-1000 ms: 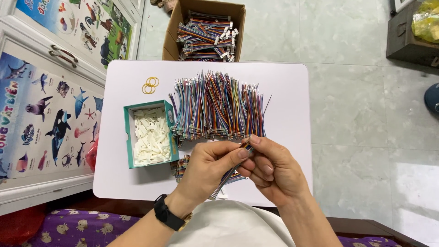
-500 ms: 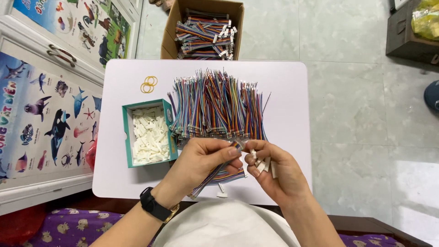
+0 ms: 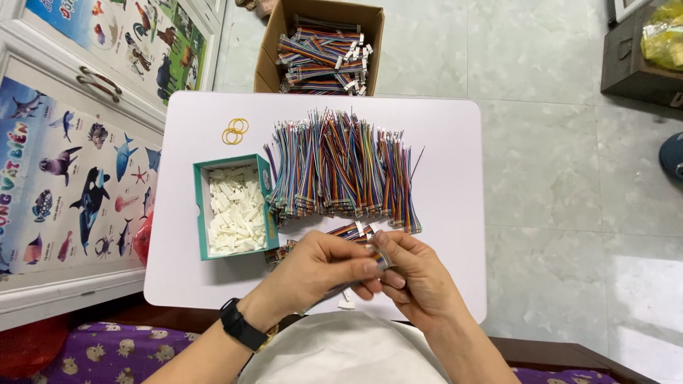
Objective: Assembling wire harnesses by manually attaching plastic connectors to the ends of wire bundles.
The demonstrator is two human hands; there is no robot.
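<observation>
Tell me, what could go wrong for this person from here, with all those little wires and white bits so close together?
The left hand and right hand pinch a small wire piece together above the table edge; if it slips, it could drop into the lap. A sleeve or wrist might also brush the loose coloured wires and scatter them, or nudge the green box of white parts.

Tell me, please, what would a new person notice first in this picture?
First, the wide row of multicoloured wires spread across the middle of the white table. To its left stands a teal box of small white parts. At the near edge, the left hand and right hand meet, pinching a small wire bundle.
</observation>
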